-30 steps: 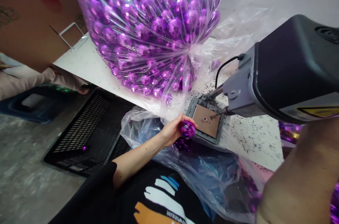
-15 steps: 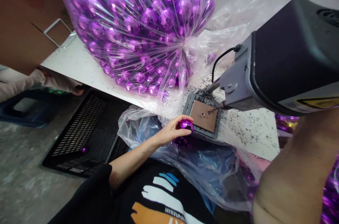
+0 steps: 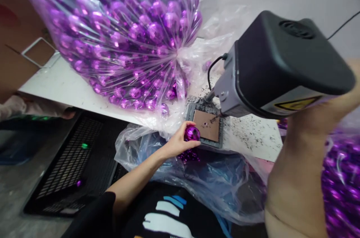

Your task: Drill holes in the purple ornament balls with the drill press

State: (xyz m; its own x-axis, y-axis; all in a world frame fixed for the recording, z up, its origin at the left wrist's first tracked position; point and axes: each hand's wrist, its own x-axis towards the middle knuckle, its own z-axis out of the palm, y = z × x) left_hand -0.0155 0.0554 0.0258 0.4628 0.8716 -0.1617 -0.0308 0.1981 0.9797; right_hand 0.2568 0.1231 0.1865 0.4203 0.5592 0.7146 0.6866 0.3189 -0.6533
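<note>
Clamping a shiny purple faceted ball [image 3: 192,133] with the fingers of the left hand [image 3: 176,143] near a square brown plate [image 3: 207,127]; cannot tell for the unseen right hand.

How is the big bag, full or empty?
Full, where visible: purple balls crowd the bag down to its gathered neck; the upper part is out of frame.

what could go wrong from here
The left hand is close to the square brown plate under the black-and-grey machine, so fingers might get caught if the machine came down. The shiny purple faceted ball, held between thumb and fingers, could slip onto the crumpled clear plastic sheeting below. Loose dark flecks on the white tabletop might stick to the ball.
</note>
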